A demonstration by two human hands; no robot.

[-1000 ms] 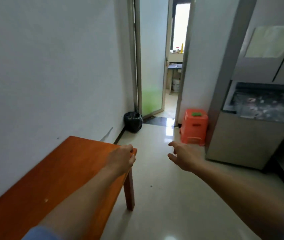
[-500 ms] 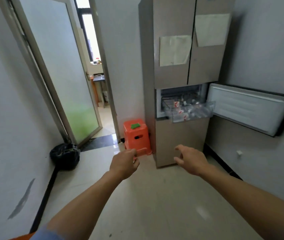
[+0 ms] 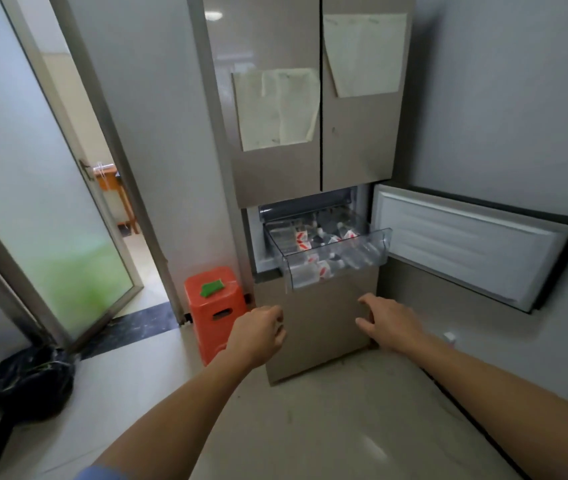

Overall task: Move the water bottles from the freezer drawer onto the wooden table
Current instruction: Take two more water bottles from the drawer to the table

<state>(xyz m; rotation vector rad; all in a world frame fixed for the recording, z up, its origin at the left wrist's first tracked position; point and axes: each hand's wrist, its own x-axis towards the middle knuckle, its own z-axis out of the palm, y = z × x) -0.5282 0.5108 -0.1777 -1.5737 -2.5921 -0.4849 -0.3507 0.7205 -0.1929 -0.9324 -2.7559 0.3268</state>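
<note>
Head view: the clear freezer drawer [image 3: 384, 244] stands pulled out of the fridge, and the water bottles [image 3: 305, 239] lie on their sides inside it, crowded together, red-and-white labels showing through the front wall; the freezer door [image 3: 466, 251] is swung wide to the right of the drawer. Both hands hover below the drawer and touch nothing; the left hand [image 3: 258, 332] has its fingers loosely curled and empty, while the right hand [image 3: 391, 322] has its fingers spread and slightly bent. An orange stool [image 3: 215, 306] sits left of the drawer, lower down. The counter is out of sight. Coming from a freezer, the bottles are probably hard, heavy for their size and slick with frost or damp; a full wrap round the labelled middle looks safer than a pinch at the cap. Being packed close, the top ones should lift out first.
</note>
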